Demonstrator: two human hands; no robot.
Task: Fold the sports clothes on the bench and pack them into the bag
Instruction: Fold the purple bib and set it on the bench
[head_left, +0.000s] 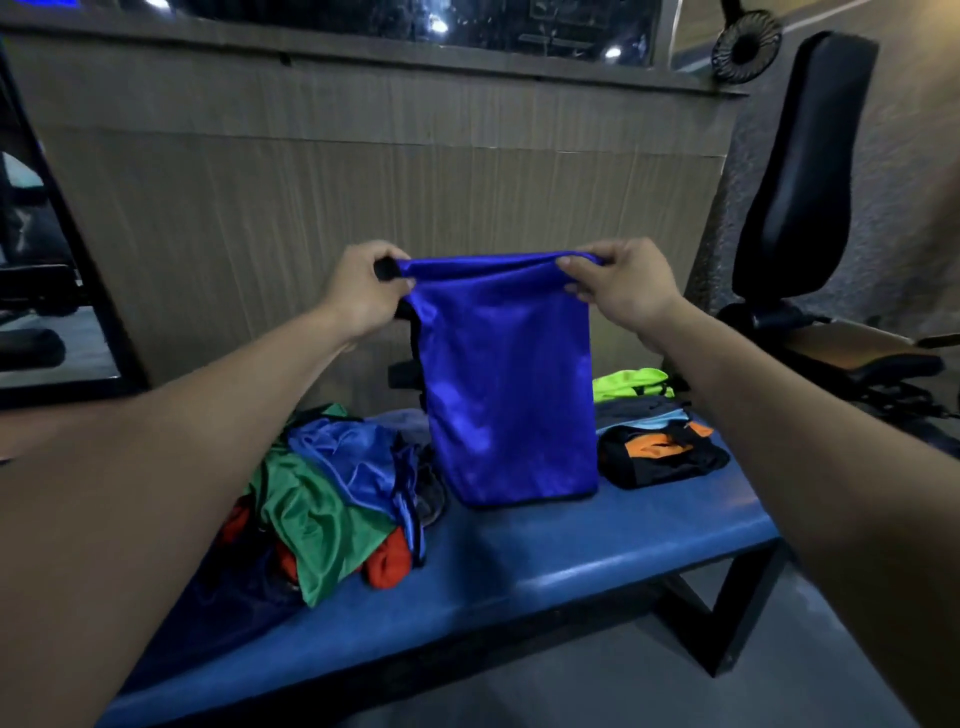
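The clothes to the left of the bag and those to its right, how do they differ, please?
The left pile is crumpled and tangled; the right pile is stacked flat in layers. The left pile shows green, blue and red-orange cloth; the right pile shows neon yellow, grey, light blue and black with orange. The left pile sprawls wider, while the right pile is compact. Both lie on the blue bench, beside the bag, and neither hand touches them.

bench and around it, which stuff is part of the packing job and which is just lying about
Part of the job:
- blue bag, held upright by left hand and right hand
- loose clothes pile
- stacked clothes
- bench

Just lying about:
- black padded seat
- small fan
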